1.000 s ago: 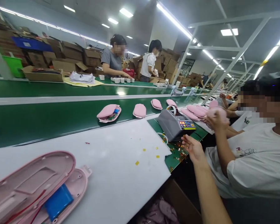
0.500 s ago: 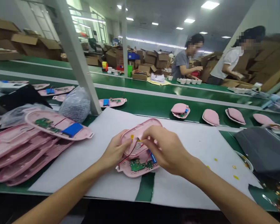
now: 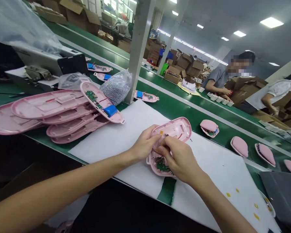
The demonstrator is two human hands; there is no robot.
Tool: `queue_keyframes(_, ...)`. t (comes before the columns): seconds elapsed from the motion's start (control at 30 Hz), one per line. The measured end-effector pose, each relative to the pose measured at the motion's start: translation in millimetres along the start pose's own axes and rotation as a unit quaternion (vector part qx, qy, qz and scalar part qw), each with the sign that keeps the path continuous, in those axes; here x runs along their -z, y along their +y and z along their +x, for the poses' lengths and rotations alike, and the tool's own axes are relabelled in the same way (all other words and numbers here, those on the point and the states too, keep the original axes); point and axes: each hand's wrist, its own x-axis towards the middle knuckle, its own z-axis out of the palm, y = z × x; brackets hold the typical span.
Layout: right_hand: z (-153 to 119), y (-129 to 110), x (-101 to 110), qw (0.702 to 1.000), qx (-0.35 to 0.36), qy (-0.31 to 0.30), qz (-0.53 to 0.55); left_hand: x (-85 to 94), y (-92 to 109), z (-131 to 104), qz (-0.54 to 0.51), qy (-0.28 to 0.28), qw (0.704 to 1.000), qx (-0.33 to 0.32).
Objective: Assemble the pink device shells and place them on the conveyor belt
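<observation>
My left hand (image 3: 145, 144) grips the left edge of a pink plastic shell (image 3: 184, 124), thumb on its inner face. A small yellow tape piece (image 3: 161, 133) sticks inside the shell close to that thumb. The shell is tilted over a second pink shell half (image 3: 149, 160), which holds a green circuit board (image 3: 161, 164) and rests on the white sheet. My right hand (image 3: 178, 155) is closed over the shells, thumb and forefinger pinching thin red and dark wires (image 3: 157, 150); the fingers partly hide them.
Stacked pink shells (image 3: 50, 105) and a clear bag of small grey parts (image 3: 117, 87) lie left. Yellow tape pieces (image 3: 256, 205) dot the white sheet (image 3: 208, 181). Closed pink cases (image 3: 240, 146) line the green belt (image 3: 174, 111). Two people (image 3: 215, 79) work beyond, and a post (image 3: 139, 48) stands ahead.
The view has turned left and tilted. My right fingers have moved from the tape spot on the shell's inner face down toward its lower edge, at the wires. The left hand keeps its grip.
</observation>
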Motion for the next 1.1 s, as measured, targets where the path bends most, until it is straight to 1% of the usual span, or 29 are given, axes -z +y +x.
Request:
queue_keyframes(0.17, 2.4, -3.1, -14.7, 0.992, -0.008, 0.041, -0.117, -2.0, 0.2, -6.4, -0.122, -0.007, 0.992, 0.032)
queue_keyframes(0.23, 2.2, -1.8, -18.8, 0.982, 0.005, 0.077, -0.171, -1.9, 1.4, -9.8, -0.155, -0.012, 0.987, 0.049)
queue_keyframes(0.3, 1.8, 0.4, -22.2, 0.97, 0.005, 0.131, -0.203, -1.0, 2.5, -12.5, -0.175, -0.019, 0.982, 0.062)
queue_keyframes(0.4, 0.7, 6.0, -25.5, 0.96, -0.024, 0.206, -0.188, 1.9, 1.7, -13.7, -0.167, -0.028, 0.983, 0.067)
queue_keyframes(0.47, -1.0, 11.8, -25.5, 0.962, -0.053, 0.229, -0.137, 3.8, -0.6, -12.8, -0.121, -0.037, 0.99, 0.058)
queue_keyframes(0.5, -2.4, 15.2, -24.3, 0.966, -0.068, 0.229, -0.102, 4.6, -1.8, -12.1, -0.09, -0.042, 0.994, 0.048)
queue_keyframes(0.57, -7.0, 21.9, -18.7, 0.971, -0.091, 0.219, -0.029, 5.5, -3.9, -10.9, -0.031, -0.048, 0.998, 0.021)
queue_keyframes(0.63, -13.8, 27.5, -8.0, 0.973, -0.084, 0.216, 0.007, 5.9, -4.8, -10.2, 0.01, -0.05, 0.999, 0.003)
queue_keyframes(0.7, -20.6, 31.0, 7.1, 0.963, -0.054, 0.262, -0.034, 6.2, -4.9, -9.9, 0.04, -0.058, 0.998, 0.002)
queue_keyframes(0.77, -24.8, 32.7, 23.8, 0.936, -0.018, 0.324, -0.132, 7.0, -4.7, -9.9, 0.055, -0.074, 0.996, 0.004)
queue_keyframes(0.8, -25.5, 33.2, 31.6, 0.924, 0.003, 0.335, -0.185, 7.5, -4.6, -10.1, 0.058, -0.084, 0.995, 0.002)
queue_keyframes(0.83, -25.5, 33.7, 38.3, 0.918, 0.03, 0.325, -0.227, 8.1, -4.2, -10.6, 0.062, -0.093, 0.994, -0.004)
queue_keyframes(0.87, -25.2, 34.2, 43.8, 0.918, 0.059, 0.3, -0.254, 8.6, -3.4, -11.6, 0.072, -0.1, 0.992, -0.009)
queue_keyframes(0.93, -26.1, 35.5, 50.2, 0.924, 0.118, 0.252, -0.263, 9.4, -0.5, -15.2, 0.118, -0.109, 0.987, -0.017)
queue_keyframes(0.97, -28.2, 36.1, 51.1, 0.927, 0.136, 0.243, -0.253, 9.6, 1.7, -17.6, 0.155, -0.111, 0.981, -0.02)
queue_keyframes(1.03, -37.7, 37.6, 48.2, 0.933, 0.15, 0.24, -0.223, 9.9, 7.1, -22.9, 0.235, -0.134, 0.962, -0.027)
queue_keyframes(1.1, -53.6, 39.8, 39.2, 0.942, 0.156, 0.219, -0.202, 10.6, 14.1, -26.4, 0.294, -0.193, 0.934, -0.062)
